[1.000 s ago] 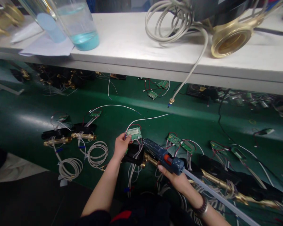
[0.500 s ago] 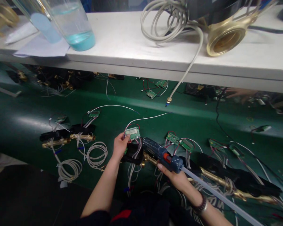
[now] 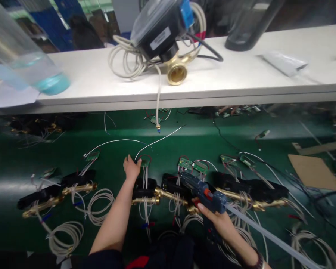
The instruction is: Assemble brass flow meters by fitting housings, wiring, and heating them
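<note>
My left hand (image 3: 132,169) is over the green table, fingers a little apart, its thumb beside a small green circuit board (image 3: 145,162). A white wire (image 3: 159,140) runs up and right from near the fingers. My right hand (image 3: 220,220) is wrapped round the grip of a dark blue glue gun (image 3: 200,188) with a red part. A long pale glue stick (image 3: 268,231) sticks out of its back. The gun's nozzle points up and left, near a pair of wired circuit boards (image 3: 200,167). Black housings with brass fittings (image 3: 145,201) lie below the boards.
A white shelf (image 3: 95,80) crosses above the table, bearing a meter with a brass fitting (image 3: 177,73), a bottle of blue liquid (image 3: 52,84) and a dark cup (image 3: 242,39). Coiled grey cables (image 3: 100,207) lie at the left, and a cardboard piece (image 3: 315,172) at the right.
The view has shifted right. My left hand has let go of the circuit board, which now lies on the table. The glue gun, still in my right hand, has moved right, away from that board.
</note>
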A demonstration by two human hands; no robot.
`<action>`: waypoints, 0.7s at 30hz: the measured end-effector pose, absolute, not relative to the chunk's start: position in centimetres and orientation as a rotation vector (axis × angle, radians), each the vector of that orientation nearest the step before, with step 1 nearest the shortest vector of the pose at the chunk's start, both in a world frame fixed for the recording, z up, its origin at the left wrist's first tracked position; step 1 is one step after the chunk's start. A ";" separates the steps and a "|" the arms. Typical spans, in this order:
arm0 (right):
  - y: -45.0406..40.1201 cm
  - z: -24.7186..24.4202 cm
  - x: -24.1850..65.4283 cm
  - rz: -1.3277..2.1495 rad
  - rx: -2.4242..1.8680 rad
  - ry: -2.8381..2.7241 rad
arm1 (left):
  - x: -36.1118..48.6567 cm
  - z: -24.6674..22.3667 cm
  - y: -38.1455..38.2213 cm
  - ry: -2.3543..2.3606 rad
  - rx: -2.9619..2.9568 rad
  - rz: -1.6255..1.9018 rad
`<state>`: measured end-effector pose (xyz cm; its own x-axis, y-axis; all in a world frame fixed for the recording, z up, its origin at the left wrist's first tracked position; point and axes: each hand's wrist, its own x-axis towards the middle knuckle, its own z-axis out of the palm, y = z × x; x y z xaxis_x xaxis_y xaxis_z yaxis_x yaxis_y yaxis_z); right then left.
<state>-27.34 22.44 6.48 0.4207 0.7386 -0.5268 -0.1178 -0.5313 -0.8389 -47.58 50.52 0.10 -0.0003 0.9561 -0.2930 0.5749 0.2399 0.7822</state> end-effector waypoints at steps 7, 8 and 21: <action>19.0 6.8 -24.5 1.048 -1.839 -0.266 | -33.8 -2.3 47.0 1.349 1.739 0.122; 19.0 7.0 -24.3 1.031 -1.835 -0.241 | -32.0 -2.9 46.4 1.341 1.752 0.060; 19.1 7.3 -22.8 1.011 -1.748 -0.029 | -29.2 -1.0 41.9 1.198 2.380 -0.161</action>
<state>-22.78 19.10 7.31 0.6405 0.4687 -0.6084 -0.4332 -0.4336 -0.7901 -29.22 41.88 -1.03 0.6122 0.7292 -0.3058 0.7840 -0.5097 0.3544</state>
